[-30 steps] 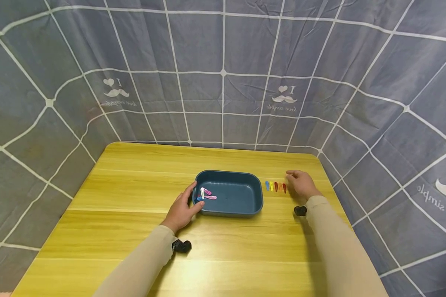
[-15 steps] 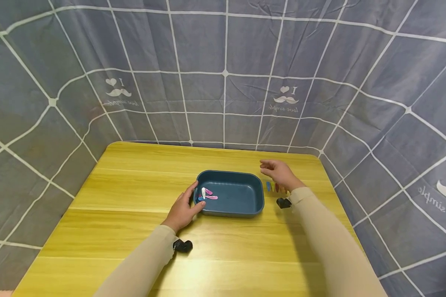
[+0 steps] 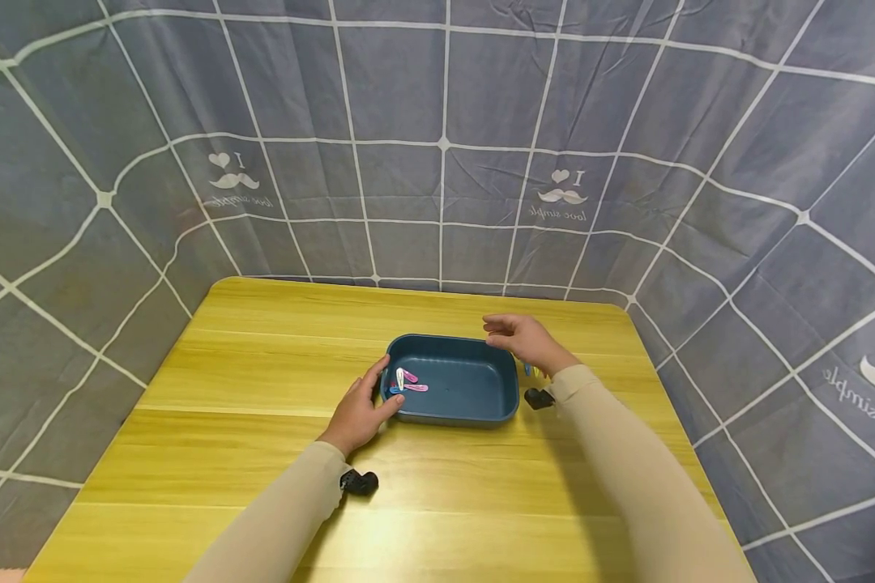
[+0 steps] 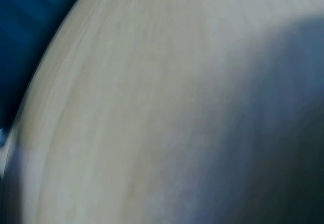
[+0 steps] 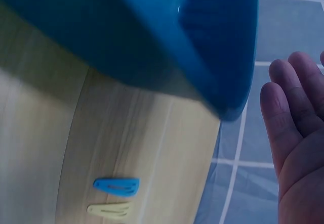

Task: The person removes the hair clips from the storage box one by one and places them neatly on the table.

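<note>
A dark blue plastic basin stands on the table. My left hand holds its left end, fingers along the outer wall and thumb over the near rim. Inside, at the left, lie a white snap hair clip, pink clips and a blue one. My right hand hovers by the far right corner, fingers extended; nothing shows in it. Below it on the table lie a blue hair clip and a yellow hair clip. The wrist hides the other clips of that row.
The yellow wooden table has rounded far corners. A grey grid-patterned curtain hangs close behind it and at both sides. Black wrist cameras sit on both wrists. The left wrist view is blurred.
My right hand has moved left from beyond the row of hair clips to the basin's far right corner, now covering part of the row. My left hand stays on the basin.
</note>
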Motion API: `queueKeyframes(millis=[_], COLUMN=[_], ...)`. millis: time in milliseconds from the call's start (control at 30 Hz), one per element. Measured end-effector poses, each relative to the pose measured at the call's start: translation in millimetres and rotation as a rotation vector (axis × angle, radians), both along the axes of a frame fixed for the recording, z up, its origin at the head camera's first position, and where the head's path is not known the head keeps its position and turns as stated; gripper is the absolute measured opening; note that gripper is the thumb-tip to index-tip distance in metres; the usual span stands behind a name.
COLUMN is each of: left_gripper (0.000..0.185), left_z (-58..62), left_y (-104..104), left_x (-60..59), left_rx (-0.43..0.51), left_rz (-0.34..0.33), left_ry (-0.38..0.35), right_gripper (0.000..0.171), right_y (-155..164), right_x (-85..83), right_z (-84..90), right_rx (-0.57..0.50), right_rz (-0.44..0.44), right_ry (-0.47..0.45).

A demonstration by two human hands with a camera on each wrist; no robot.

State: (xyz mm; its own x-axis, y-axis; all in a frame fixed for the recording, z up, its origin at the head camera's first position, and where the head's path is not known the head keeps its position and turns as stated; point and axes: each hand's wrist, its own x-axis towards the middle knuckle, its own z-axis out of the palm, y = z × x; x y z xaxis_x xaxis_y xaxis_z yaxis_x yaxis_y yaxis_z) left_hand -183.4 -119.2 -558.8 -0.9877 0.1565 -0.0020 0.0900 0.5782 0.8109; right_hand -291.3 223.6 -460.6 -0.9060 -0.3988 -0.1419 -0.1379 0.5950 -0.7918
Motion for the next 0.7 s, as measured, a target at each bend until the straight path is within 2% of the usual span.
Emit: queueKeyframes(millis=[267, 700], left_gripper=[0.080, 0.081], left_z=[1.4, -0.7], left_y=[0.6, -0.1], left_x=[0.3, -0.9], left_rx=[-0.001, 0.003], left_rz=[0.005, 0.002], left_ry=[0.005, 0.007], right_gripper=[0.052, 0.051], right_y=[-16.4, -45.3], right_x=[2.1, 2.4], right_z=[0.8, -3.5], right_rx=[-0.019, 0.025], right_rz=[0.030, 0.110], right_ry=[0.005, 0.039])
